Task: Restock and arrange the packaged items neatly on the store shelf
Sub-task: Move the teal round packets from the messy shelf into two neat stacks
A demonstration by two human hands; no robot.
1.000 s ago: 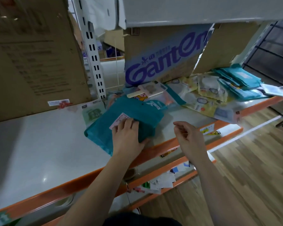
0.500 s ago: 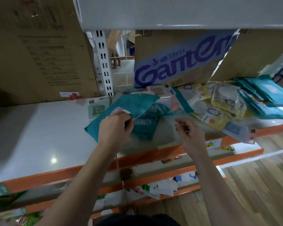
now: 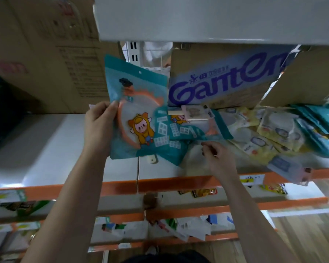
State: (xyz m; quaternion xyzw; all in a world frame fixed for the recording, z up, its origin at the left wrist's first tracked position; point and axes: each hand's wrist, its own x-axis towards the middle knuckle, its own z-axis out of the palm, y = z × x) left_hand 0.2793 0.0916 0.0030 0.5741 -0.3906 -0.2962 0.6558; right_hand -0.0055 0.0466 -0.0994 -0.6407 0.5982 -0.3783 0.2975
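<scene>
One flat, glossy teal pouch (image 3: 137, 111) stands upright, its left edge gripped by the left hand (image 3: 100, 124); the right hand (image 3: 217, 158) curls nearby, its hold unclear.

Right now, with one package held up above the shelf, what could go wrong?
1. The left hand holds the teal package by one edge only, so it may slip.
2. The pale packet overhangs the shelf edge and might slide off if the yellow packets beside it get nudged.

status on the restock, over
Left hand grips teal cartoon packet, up off shelf. Right hand curled, nothing visibly held. Yellow packets heaped loose at right.
</scene>
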